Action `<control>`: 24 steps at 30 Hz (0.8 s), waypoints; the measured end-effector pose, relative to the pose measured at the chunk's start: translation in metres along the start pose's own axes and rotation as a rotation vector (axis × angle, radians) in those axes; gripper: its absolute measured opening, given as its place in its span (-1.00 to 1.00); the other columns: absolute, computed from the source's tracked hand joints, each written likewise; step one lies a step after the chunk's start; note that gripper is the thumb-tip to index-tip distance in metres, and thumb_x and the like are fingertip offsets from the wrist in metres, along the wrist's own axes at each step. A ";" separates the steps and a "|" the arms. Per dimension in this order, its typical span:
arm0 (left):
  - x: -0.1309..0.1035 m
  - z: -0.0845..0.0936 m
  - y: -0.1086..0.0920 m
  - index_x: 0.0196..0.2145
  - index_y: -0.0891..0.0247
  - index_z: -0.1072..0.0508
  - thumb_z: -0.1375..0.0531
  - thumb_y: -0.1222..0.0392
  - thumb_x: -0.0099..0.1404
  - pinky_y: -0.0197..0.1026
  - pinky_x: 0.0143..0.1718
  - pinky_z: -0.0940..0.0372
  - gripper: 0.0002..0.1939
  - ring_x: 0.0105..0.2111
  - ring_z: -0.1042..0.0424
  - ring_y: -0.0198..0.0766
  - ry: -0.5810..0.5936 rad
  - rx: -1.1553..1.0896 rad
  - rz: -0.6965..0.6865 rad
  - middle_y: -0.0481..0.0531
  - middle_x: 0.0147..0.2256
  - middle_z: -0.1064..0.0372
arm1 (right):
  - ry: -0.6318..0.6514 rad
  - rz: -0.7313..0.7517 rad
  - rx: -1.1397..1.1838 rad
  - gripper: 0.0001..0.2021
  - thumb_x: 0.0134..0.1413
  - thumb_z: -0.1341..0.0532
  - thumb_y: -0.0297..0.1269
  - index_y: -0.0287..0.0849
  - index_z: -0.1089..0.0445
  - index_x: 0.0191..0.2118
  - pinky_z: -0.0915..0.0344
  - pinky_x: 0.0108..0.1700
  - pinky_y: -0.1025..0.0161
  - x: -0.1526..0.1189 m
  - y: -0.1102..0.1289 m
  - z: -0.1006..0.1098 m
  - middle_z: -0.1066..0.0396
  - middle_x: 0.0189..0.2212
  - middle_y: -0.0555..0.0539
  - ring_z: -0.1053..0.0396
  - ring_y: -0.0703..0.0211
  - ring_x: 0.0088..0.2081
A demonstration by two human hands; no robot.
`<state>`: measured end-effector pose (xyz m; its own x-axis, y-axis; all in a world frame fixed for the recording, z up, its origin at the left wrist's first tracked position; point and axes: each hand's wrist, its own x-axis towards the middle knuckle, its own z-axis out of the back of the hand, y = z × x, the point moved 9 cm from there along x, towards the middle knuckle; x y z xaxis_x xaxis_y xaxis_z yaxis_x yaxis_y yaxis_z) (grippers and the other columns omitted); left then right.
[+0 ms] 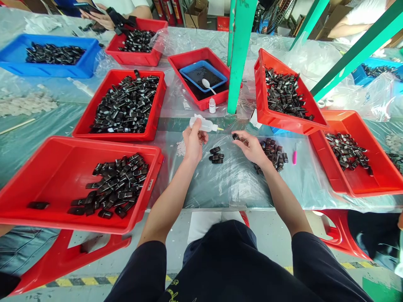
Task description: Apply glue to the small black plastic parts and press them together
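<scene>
My left hand [194, 141] is closed around a translucent squeeze bottle [204, 124] with a thin yellow-green needle tip that points right. Between the fingertips of my right hand [250, 147] is a small glossy black part [235, 136], a short gap away from the needle tip. On the plastic-covered table below and between the hands lies a small group of black parts [216, 156]. A larger heap of the same parts [274, 153] sits beside and partly behind my right hand. Small white bits [181, 148] lie left of my left wrist.
Red bins of black parts stand left [75, 142] and right [355, 117]. A green post [236, 58] rises behind my hands, near a small white bottle [212, 106] and a blue tray [204, 75] with a spoon [206, 83]. A pink-handled tool [295, 157] lies right. Other people sit around.
</scene>
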<state>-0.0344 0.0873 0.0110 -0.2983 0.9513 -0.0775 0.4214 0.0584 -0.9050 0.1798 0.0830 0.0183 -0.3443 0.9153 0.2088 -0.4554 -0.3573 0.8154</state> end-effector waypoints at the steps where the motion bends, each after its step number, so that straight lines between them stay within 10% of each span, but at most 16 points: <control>1: 0.000 -0.001 0.000 -0.54 0.21 -0.37 -0.36 -0.26 0.21 -0.26 -0.65 -0.02 -0.50 -0.68 -0.24 -0.40 0.007 0.000 -0.002 -0.09 -0.64 -0.23 | -0.008 0.002 0.014 -0.60 0.33 -0.18 -0.05 -0.18 -0.45 0.12 -0.29 -0.20 0.21 0.000 0.001 0.001 -0.38 -0.31 -0.05 -0.25 0.18 -0.34; 24: 0.002 -0.008 0.004 -0.47 0.22 -0.38 -0.35 -0.35 0.15 -0.28 -0.66 0.00 -0.45 -0.69 -0.21 -0.41 0.094 0.129 -0.064 -0.13 -0.65 -0.21 | -0.031 0.096 0.025 -0.62 0.35 -0.24 0.00 -0.13 -0.57 0.07 -0.31 -0.15 0.17 -0.004 0.014 0.003 -0.54 -0.26 -0.09 -0.35 0.15 -0.31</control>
<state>-0.0259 0.0916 0.0105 -0.2364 0.9715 0.0157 0.2887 0.0857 -0.9536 0.1772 0.0745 0.0297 -0.3598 0.8826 0.3026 -0.4005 -0.4390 0.8043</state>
